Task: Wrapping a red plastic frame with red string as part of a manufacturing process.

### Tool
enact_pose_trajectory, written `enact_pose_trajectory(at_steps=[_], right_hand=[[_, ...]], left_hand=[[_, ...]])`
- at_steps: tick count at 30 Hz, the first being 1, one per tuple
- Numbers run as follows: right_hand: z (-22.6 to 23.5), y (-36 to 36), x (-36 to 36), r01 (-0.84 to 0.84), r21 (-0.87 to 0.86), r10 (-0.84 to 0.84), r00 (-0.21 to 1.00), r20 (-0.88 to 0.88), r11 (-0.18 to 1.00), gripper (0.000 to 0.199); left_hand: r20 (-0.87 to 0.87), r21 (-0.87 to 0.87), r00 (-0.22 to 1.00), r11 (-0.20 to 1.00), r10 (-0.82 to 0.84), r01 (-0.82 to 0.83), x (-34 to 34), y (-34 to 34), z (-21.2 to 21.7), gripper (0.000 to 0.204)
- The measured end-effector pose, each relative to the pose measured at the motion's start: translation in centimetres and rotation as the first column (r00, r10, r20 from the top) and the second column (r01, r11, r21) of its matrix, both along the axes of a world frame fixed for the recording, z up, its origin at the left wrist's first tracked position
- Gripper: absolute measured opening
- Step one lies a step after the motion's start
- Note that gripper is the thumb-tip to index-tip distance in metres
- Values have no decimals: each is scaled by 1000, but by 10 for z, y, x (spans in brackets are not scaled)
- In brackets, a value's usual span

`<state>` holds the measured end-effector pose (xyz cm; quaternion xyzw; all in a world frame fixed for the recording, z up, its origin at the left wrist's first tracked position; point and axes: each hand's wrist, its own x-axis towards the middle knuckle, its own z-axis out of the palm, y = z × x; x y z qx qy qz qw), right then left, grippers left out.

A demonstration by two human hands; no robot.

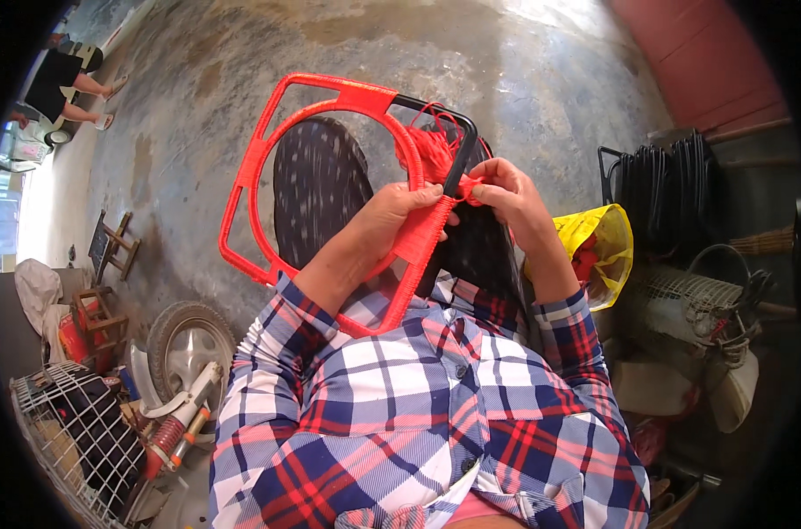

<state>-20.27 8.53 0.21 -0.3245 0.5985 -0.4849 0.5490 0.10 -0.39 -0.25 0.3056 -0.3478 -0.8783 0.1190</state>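
A rectangular frame with a round inner ring rests tilted over my lap, mostly wrapped in red cord. Bare black tubing shows at its upper right corner. My left hand is closed around the wrapped right side, thumb on top, just below the bare tube. On the other side of that tube, my right hand pinches red cord close against the frame. A loose bundle of red cord hangs behind the corner, with thin strands looping over the tube. Some fingers of both hands are hidden.
At my right stands a yellow bag with red material inside. Beyond it are stacked black frames. A wheel and a wire basket are at lower left, a small stool farther off. Another person's legs show at upper left.
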Motion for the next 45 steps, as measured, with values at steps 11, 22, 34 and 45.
enact_pose_trajectory(at_steps=[11, 22, 34, 45], right_hand=[[22, 2, 6, -208, -9, 98, 500, -860, 978, 34], [22, 2, 17, -279, 28, 161, 466, -870, 960, 29], [-19, 19, -28, 381, -249, -274, 885, 376, 891, 33], [31, 85, -85, 416, -727, 189, 784, 591, 546, 44]], left_hand=[[-47, 44, 999, 999, 7, -5, 0, -3, -6, 27], [-42, 36, 999, 999, 4, -2, 2, -1, 5, 23], [-35, 50, 999, 998, 27, -26, 0, -3, -4, 20], [-27, 62, 999, 998, 23, -21, 0, -2, -7, 19]])
